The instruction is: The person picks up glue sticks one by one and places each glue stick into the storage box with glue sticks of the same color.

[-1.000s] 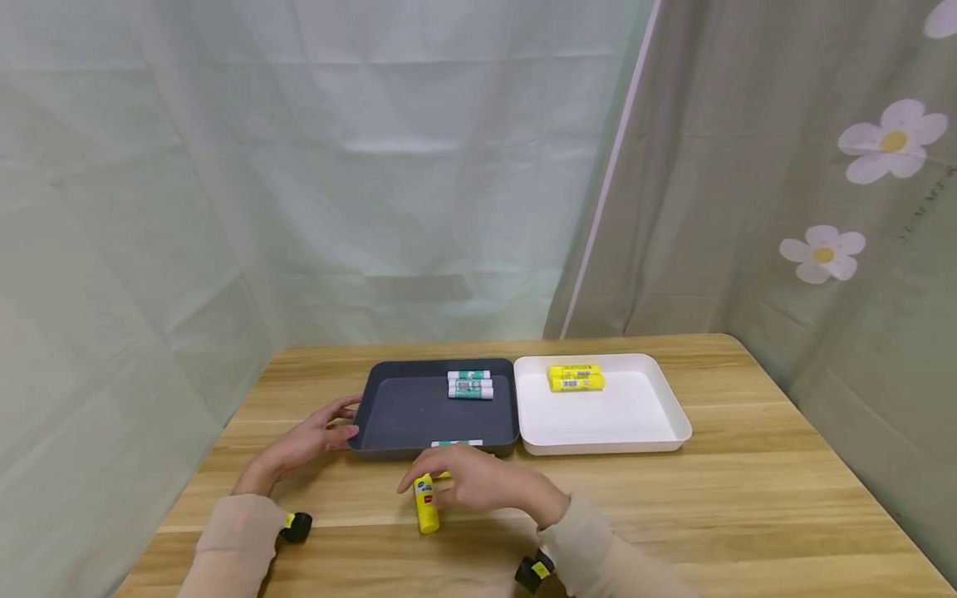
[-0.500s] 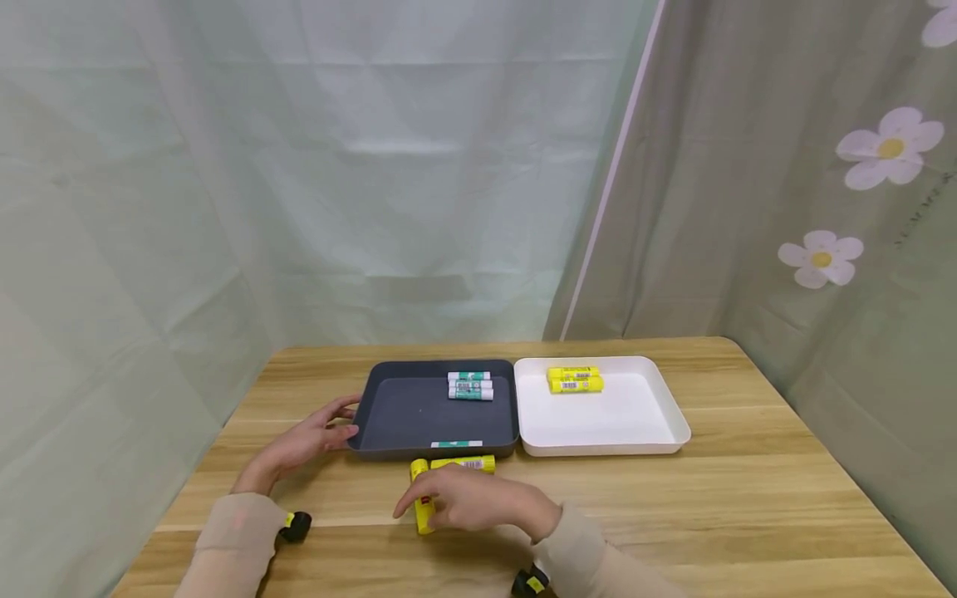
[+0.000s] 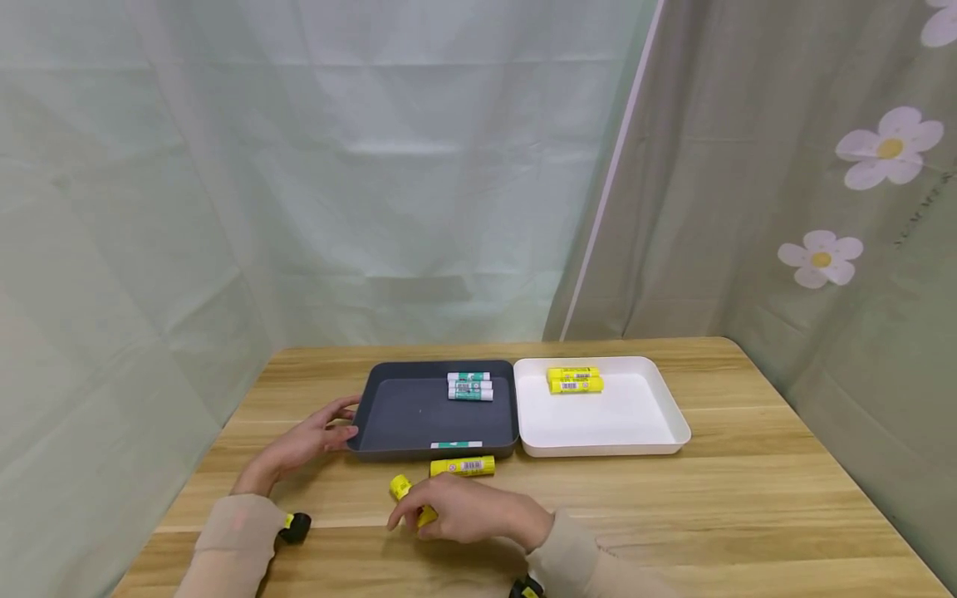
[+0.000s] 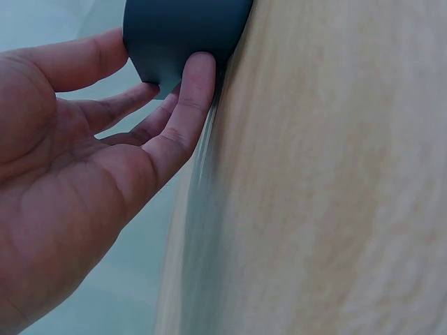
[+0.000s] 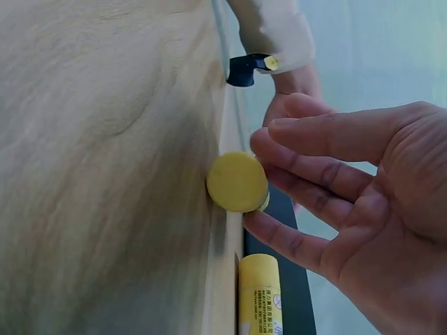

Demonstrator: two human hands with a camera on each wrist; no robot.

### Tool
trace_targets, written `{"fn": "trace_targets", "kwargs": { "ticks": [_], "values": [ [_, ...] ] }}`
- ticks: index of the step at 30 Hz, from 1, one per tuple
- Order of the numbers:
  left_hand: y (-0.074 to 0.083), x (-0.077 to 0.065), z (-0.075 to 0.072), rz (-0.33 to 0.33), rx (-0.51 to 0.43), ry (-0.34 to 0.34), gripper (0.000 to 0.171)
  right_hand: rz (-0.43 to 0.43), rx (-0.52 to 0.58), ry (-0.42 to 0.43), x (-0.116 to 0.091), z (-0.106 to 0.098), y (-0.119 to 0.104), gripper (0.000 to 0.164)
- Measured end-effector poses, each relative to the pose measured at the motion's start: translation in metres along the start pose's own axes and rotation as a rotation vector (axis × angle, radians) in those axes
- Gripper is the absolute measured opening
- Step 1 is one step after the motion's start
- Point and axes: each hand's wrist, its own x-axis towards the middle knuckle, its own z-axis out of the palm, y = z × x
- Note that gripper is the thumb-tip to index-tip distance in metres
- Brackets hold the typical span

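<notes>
My left hand [image 3: 302,440] rests its fingertips against the left wall of the dark grey tray [image 3: 404,415]; the left wrist view shows its fingers [image 4: 199,77] extended at the tray's corner. Over the tabletop before that tray, my right hand [image 3: 474,508] touches a yellow glue stick [image 3: 399,485], which lies slanted and partly hidden beneath the fingers. Its round end [image 5: 236,181] faces the right wrist camera, fingertips at its side and thumb apart from it. A second yellow glue stick [image 3: 463,467] lies along the tray's front wall.
Several green-and-white glue sticks [image 3: 469,386] lie together in the dark tray, and another [image 3: 456,445] is by its front wall. Beside it, the white tray [image 3: 613,423] contains yellow glue sticks [image 3: 576,384]. Curtains [image 3: 419,208] hang behind the wooden table [image 3: 748,498].
My right hand has shifted slightly left and toward me, and the yellow glue stick under it has moved from near upright in view to a slant. The left hand stays at the tray.
</notes>
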Motion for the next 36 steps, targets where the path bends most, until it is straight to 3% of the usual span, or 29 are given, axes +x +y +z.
{"fn": "trace_targets", "kwargs": {
  "ticks": [16, 29, 36],
  "values": [
    [0.0005, -0.0007, 0.0013, -0.012, -0.001, -0.001, 0.07, 0.047, -0.018, 0.018, -0.002, 0.0079, 0.0035, 0.074],
    [-0.0029, 0.0011, -0.0016, -0.031, 0.018, 0.014, 0.068, 0.093, -0.068, -0.039, -0.0026, 0.0021, 0.0045, 0.061],
    [0.0, 0.001, -0.001, -0.024, 0.018, 0.008, 0.07, 0.088, -0.07, -0.032, -0.0021, 0.003, 0.0053, 0.043]
  ]
}}
